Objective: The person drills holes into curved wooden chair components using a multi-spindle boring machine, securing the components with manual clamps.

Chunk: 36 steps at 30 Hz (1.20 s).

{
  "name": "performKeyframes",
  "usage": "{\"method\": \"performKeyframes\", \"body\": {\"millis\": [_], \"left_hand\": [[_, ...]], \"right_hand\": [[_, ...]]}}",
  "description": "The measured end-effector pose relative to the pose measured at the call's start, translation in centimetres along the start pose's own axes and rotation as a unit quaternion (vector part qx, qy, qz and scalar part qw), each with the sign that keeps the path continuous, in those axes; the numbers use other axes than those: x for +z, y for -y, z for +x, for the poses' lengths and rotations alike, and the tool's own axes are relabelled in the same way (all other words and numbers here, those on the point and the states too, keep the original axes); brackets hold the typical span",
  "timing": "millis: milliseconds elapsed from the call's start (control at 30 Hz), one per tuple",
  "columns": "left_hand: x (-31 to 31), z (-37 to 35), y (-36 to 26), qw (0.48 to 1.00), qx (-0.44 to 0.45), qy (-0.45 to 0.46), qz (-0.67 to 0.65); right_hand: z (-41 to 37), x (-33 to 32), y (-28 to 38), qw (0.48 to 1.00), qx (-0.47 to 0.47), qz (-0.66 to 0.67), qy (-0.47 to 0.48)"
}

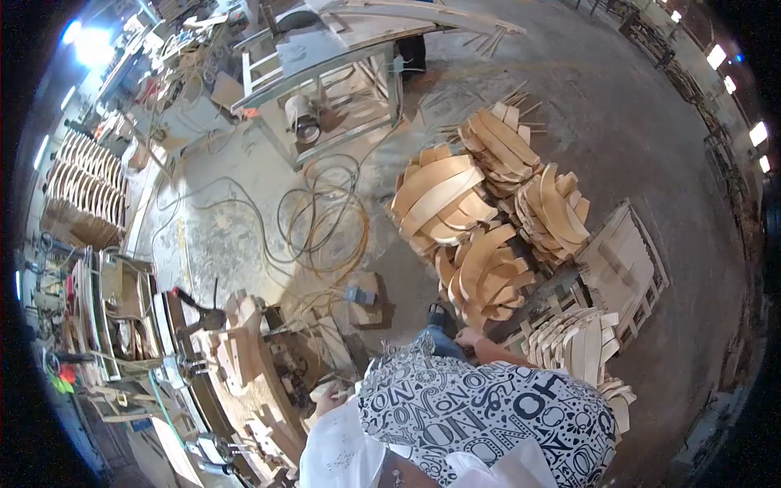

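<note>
My left hand [328, 398] is low beside the workbench, its fingers next to a small pale wooden piece [323, 390]; their grip is too small to make out. In front of my body hangs my right hand [469, 336], its fingers curled and nothing showing in them. Just beyond it is a pile of curved wooden slats [488, 281]. Closest on my right side, another stack of pale curved slats [573, 346] stands beside my arm. My shoe [439, 312] shows on the floor near the right hand.
More curved-slat piles [439, 195] stand ahead, beside a wooden pallet [625, 264]. Coiled hoses [325, 220] lie across the floor. A metal-framed table [342, 89] is farther off. To the left are clamps [199, 313], shaped wooden parts [236, 358] and a wooden block with a blue-grey object [362, 294].
</note>
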<state>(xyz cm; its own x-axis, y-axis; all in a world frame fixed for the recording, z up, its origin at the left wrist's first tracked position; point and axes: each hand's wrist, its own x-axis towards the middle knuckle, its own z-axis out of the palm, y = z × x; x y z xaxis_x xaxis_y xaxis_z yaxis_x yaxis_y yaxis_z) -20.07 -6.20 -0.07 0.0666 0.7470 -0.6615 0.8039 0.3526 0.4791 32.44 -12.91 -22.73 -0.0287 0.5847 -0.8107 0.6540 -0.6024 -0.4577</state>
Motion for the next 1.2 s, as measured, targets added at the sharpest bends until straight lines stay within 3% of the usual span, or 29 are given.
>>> {"method": "performKeyframes", "body": {"millis": [33,100,133,200,233,267,333,367,467,533,567,633,667,733,833,900,933,1000,1033,1167,1200], "left_hand": [[0.3,1.3,1.8,0.991,0.053,-0.019,-0.124],[-0.1,0.6,2.6,0.992,0.008,-0.026,-0.126],[0.4,1.2,4.0,0.987,-0.003,-0.038,-0.155],[-0.3,-0.6,3.6,0.991,0.018,-0.055,-0.118],[-1.4,-1.7,2.4,0.993,0.048,-0.073,-0.074],[-0.6,-0.8,3.6,0.98,-0.028,-0.071,-0.184],[-0.8,-1.7,2.3,0.989,-0.06,-0.04,-0.126],[1.8,2.2,6.6,0.975,-0.11,0.044,-0.189],[1.4,-0.6,4.5,0.988,0.02,0.014,-0.155],[-1.5,-1.8,-0.8,0.986,0.126,-0.033,-0.108],[-1.2,-0.5,-0.3,0.989,0.122,-0.026,-0.084],[-0.4,0.4,0.7,0.991,0.113,-0.021,-0.075],[-0.4,1.1,0.0,0.99,0.109,-0.021,-0.089],[-0.7,5.8,-2.5,0.988,0.113,-0.041,-0.1],[-1.9,12.5,-6.5,0.986,0.111,-0.059,-0.11],[-2.5,16.7,-8.9,0.986,0.104,-0.067,-0.115],[-2.8,18.4,-9.9,0.986,0.096,-0.071,-0.118],[-3.1,20.6,-11.2,0.986,0.067,-0.085,-0.127],[-3.2,21.4,-11.5,0.985,0.05,-0.094,-0.133],[-2.5,23.2,-13.4,0.981,-0.012,-0.114,-0.155],[-2.5,23.6,-13.9,0.98,-0.024,-0.117,-0.159]], "right_hand": [[2.5,0.6,-2.2,0.997,-0.047,-0.057,0.024],[-6.1,0.2,0.4,0.997,-0.023,-0.076,0.017],[-5.1,-3.2,6.8,0.996,-0.003,-0.091,0.001],[-5.6,-5.2,10.0,0.997,0.077,0.017,0.019],[-4.9,-5.8,11.1,0.998,0.051,-0.012,-0.041],[-4.0,-6.4,12.4,0.994,0.022,-0.039,-0.102],[-2.8,-7.8,15.4,0.99,-0.021,-0.021,-0.14],[-2.7,-8.5,17.0,0.982,-0.063,0.0,-0.18],[-3.2,-10.0,23.4,0.984,-0.092,0.004,-0.153],[1.2,-9.9,23.5,0.979,-0.168,-0.028,-0.115],[-0.2,-11.0,26.4,0.981,-0.137,-0.08,-0.111],[3.5,-11.4,26.2,0.975,-0.191,-0.045,-0.108],[3.0,-12.7,28.2,0.989,-0.124,-0.044,-0.06],[6.3,-14.4,28.3,0.994,-0.088,-0.061,-0.011],[14.1,-17.3,27.0,0.976,-0.114,-0.184,-0.03],[16.7,-20.1,28.0,0.981,-0.036,-0.17,-0.083],[17.6,-21.6,28.8,0.981,-0.042,-0.173,-0.077],[20.2,-24.4,29.9,0.964,0.0,-0.18,-0.194],[21.2,-27.4,31.2,0.992,0.044,-0.085,-0.079],[32.2,-28.8,27.3,0.988,0.116,-0.097,-0.011],[35.0,-28.1,25.9,0.983,0.111,-0.142,-0.042]]}}
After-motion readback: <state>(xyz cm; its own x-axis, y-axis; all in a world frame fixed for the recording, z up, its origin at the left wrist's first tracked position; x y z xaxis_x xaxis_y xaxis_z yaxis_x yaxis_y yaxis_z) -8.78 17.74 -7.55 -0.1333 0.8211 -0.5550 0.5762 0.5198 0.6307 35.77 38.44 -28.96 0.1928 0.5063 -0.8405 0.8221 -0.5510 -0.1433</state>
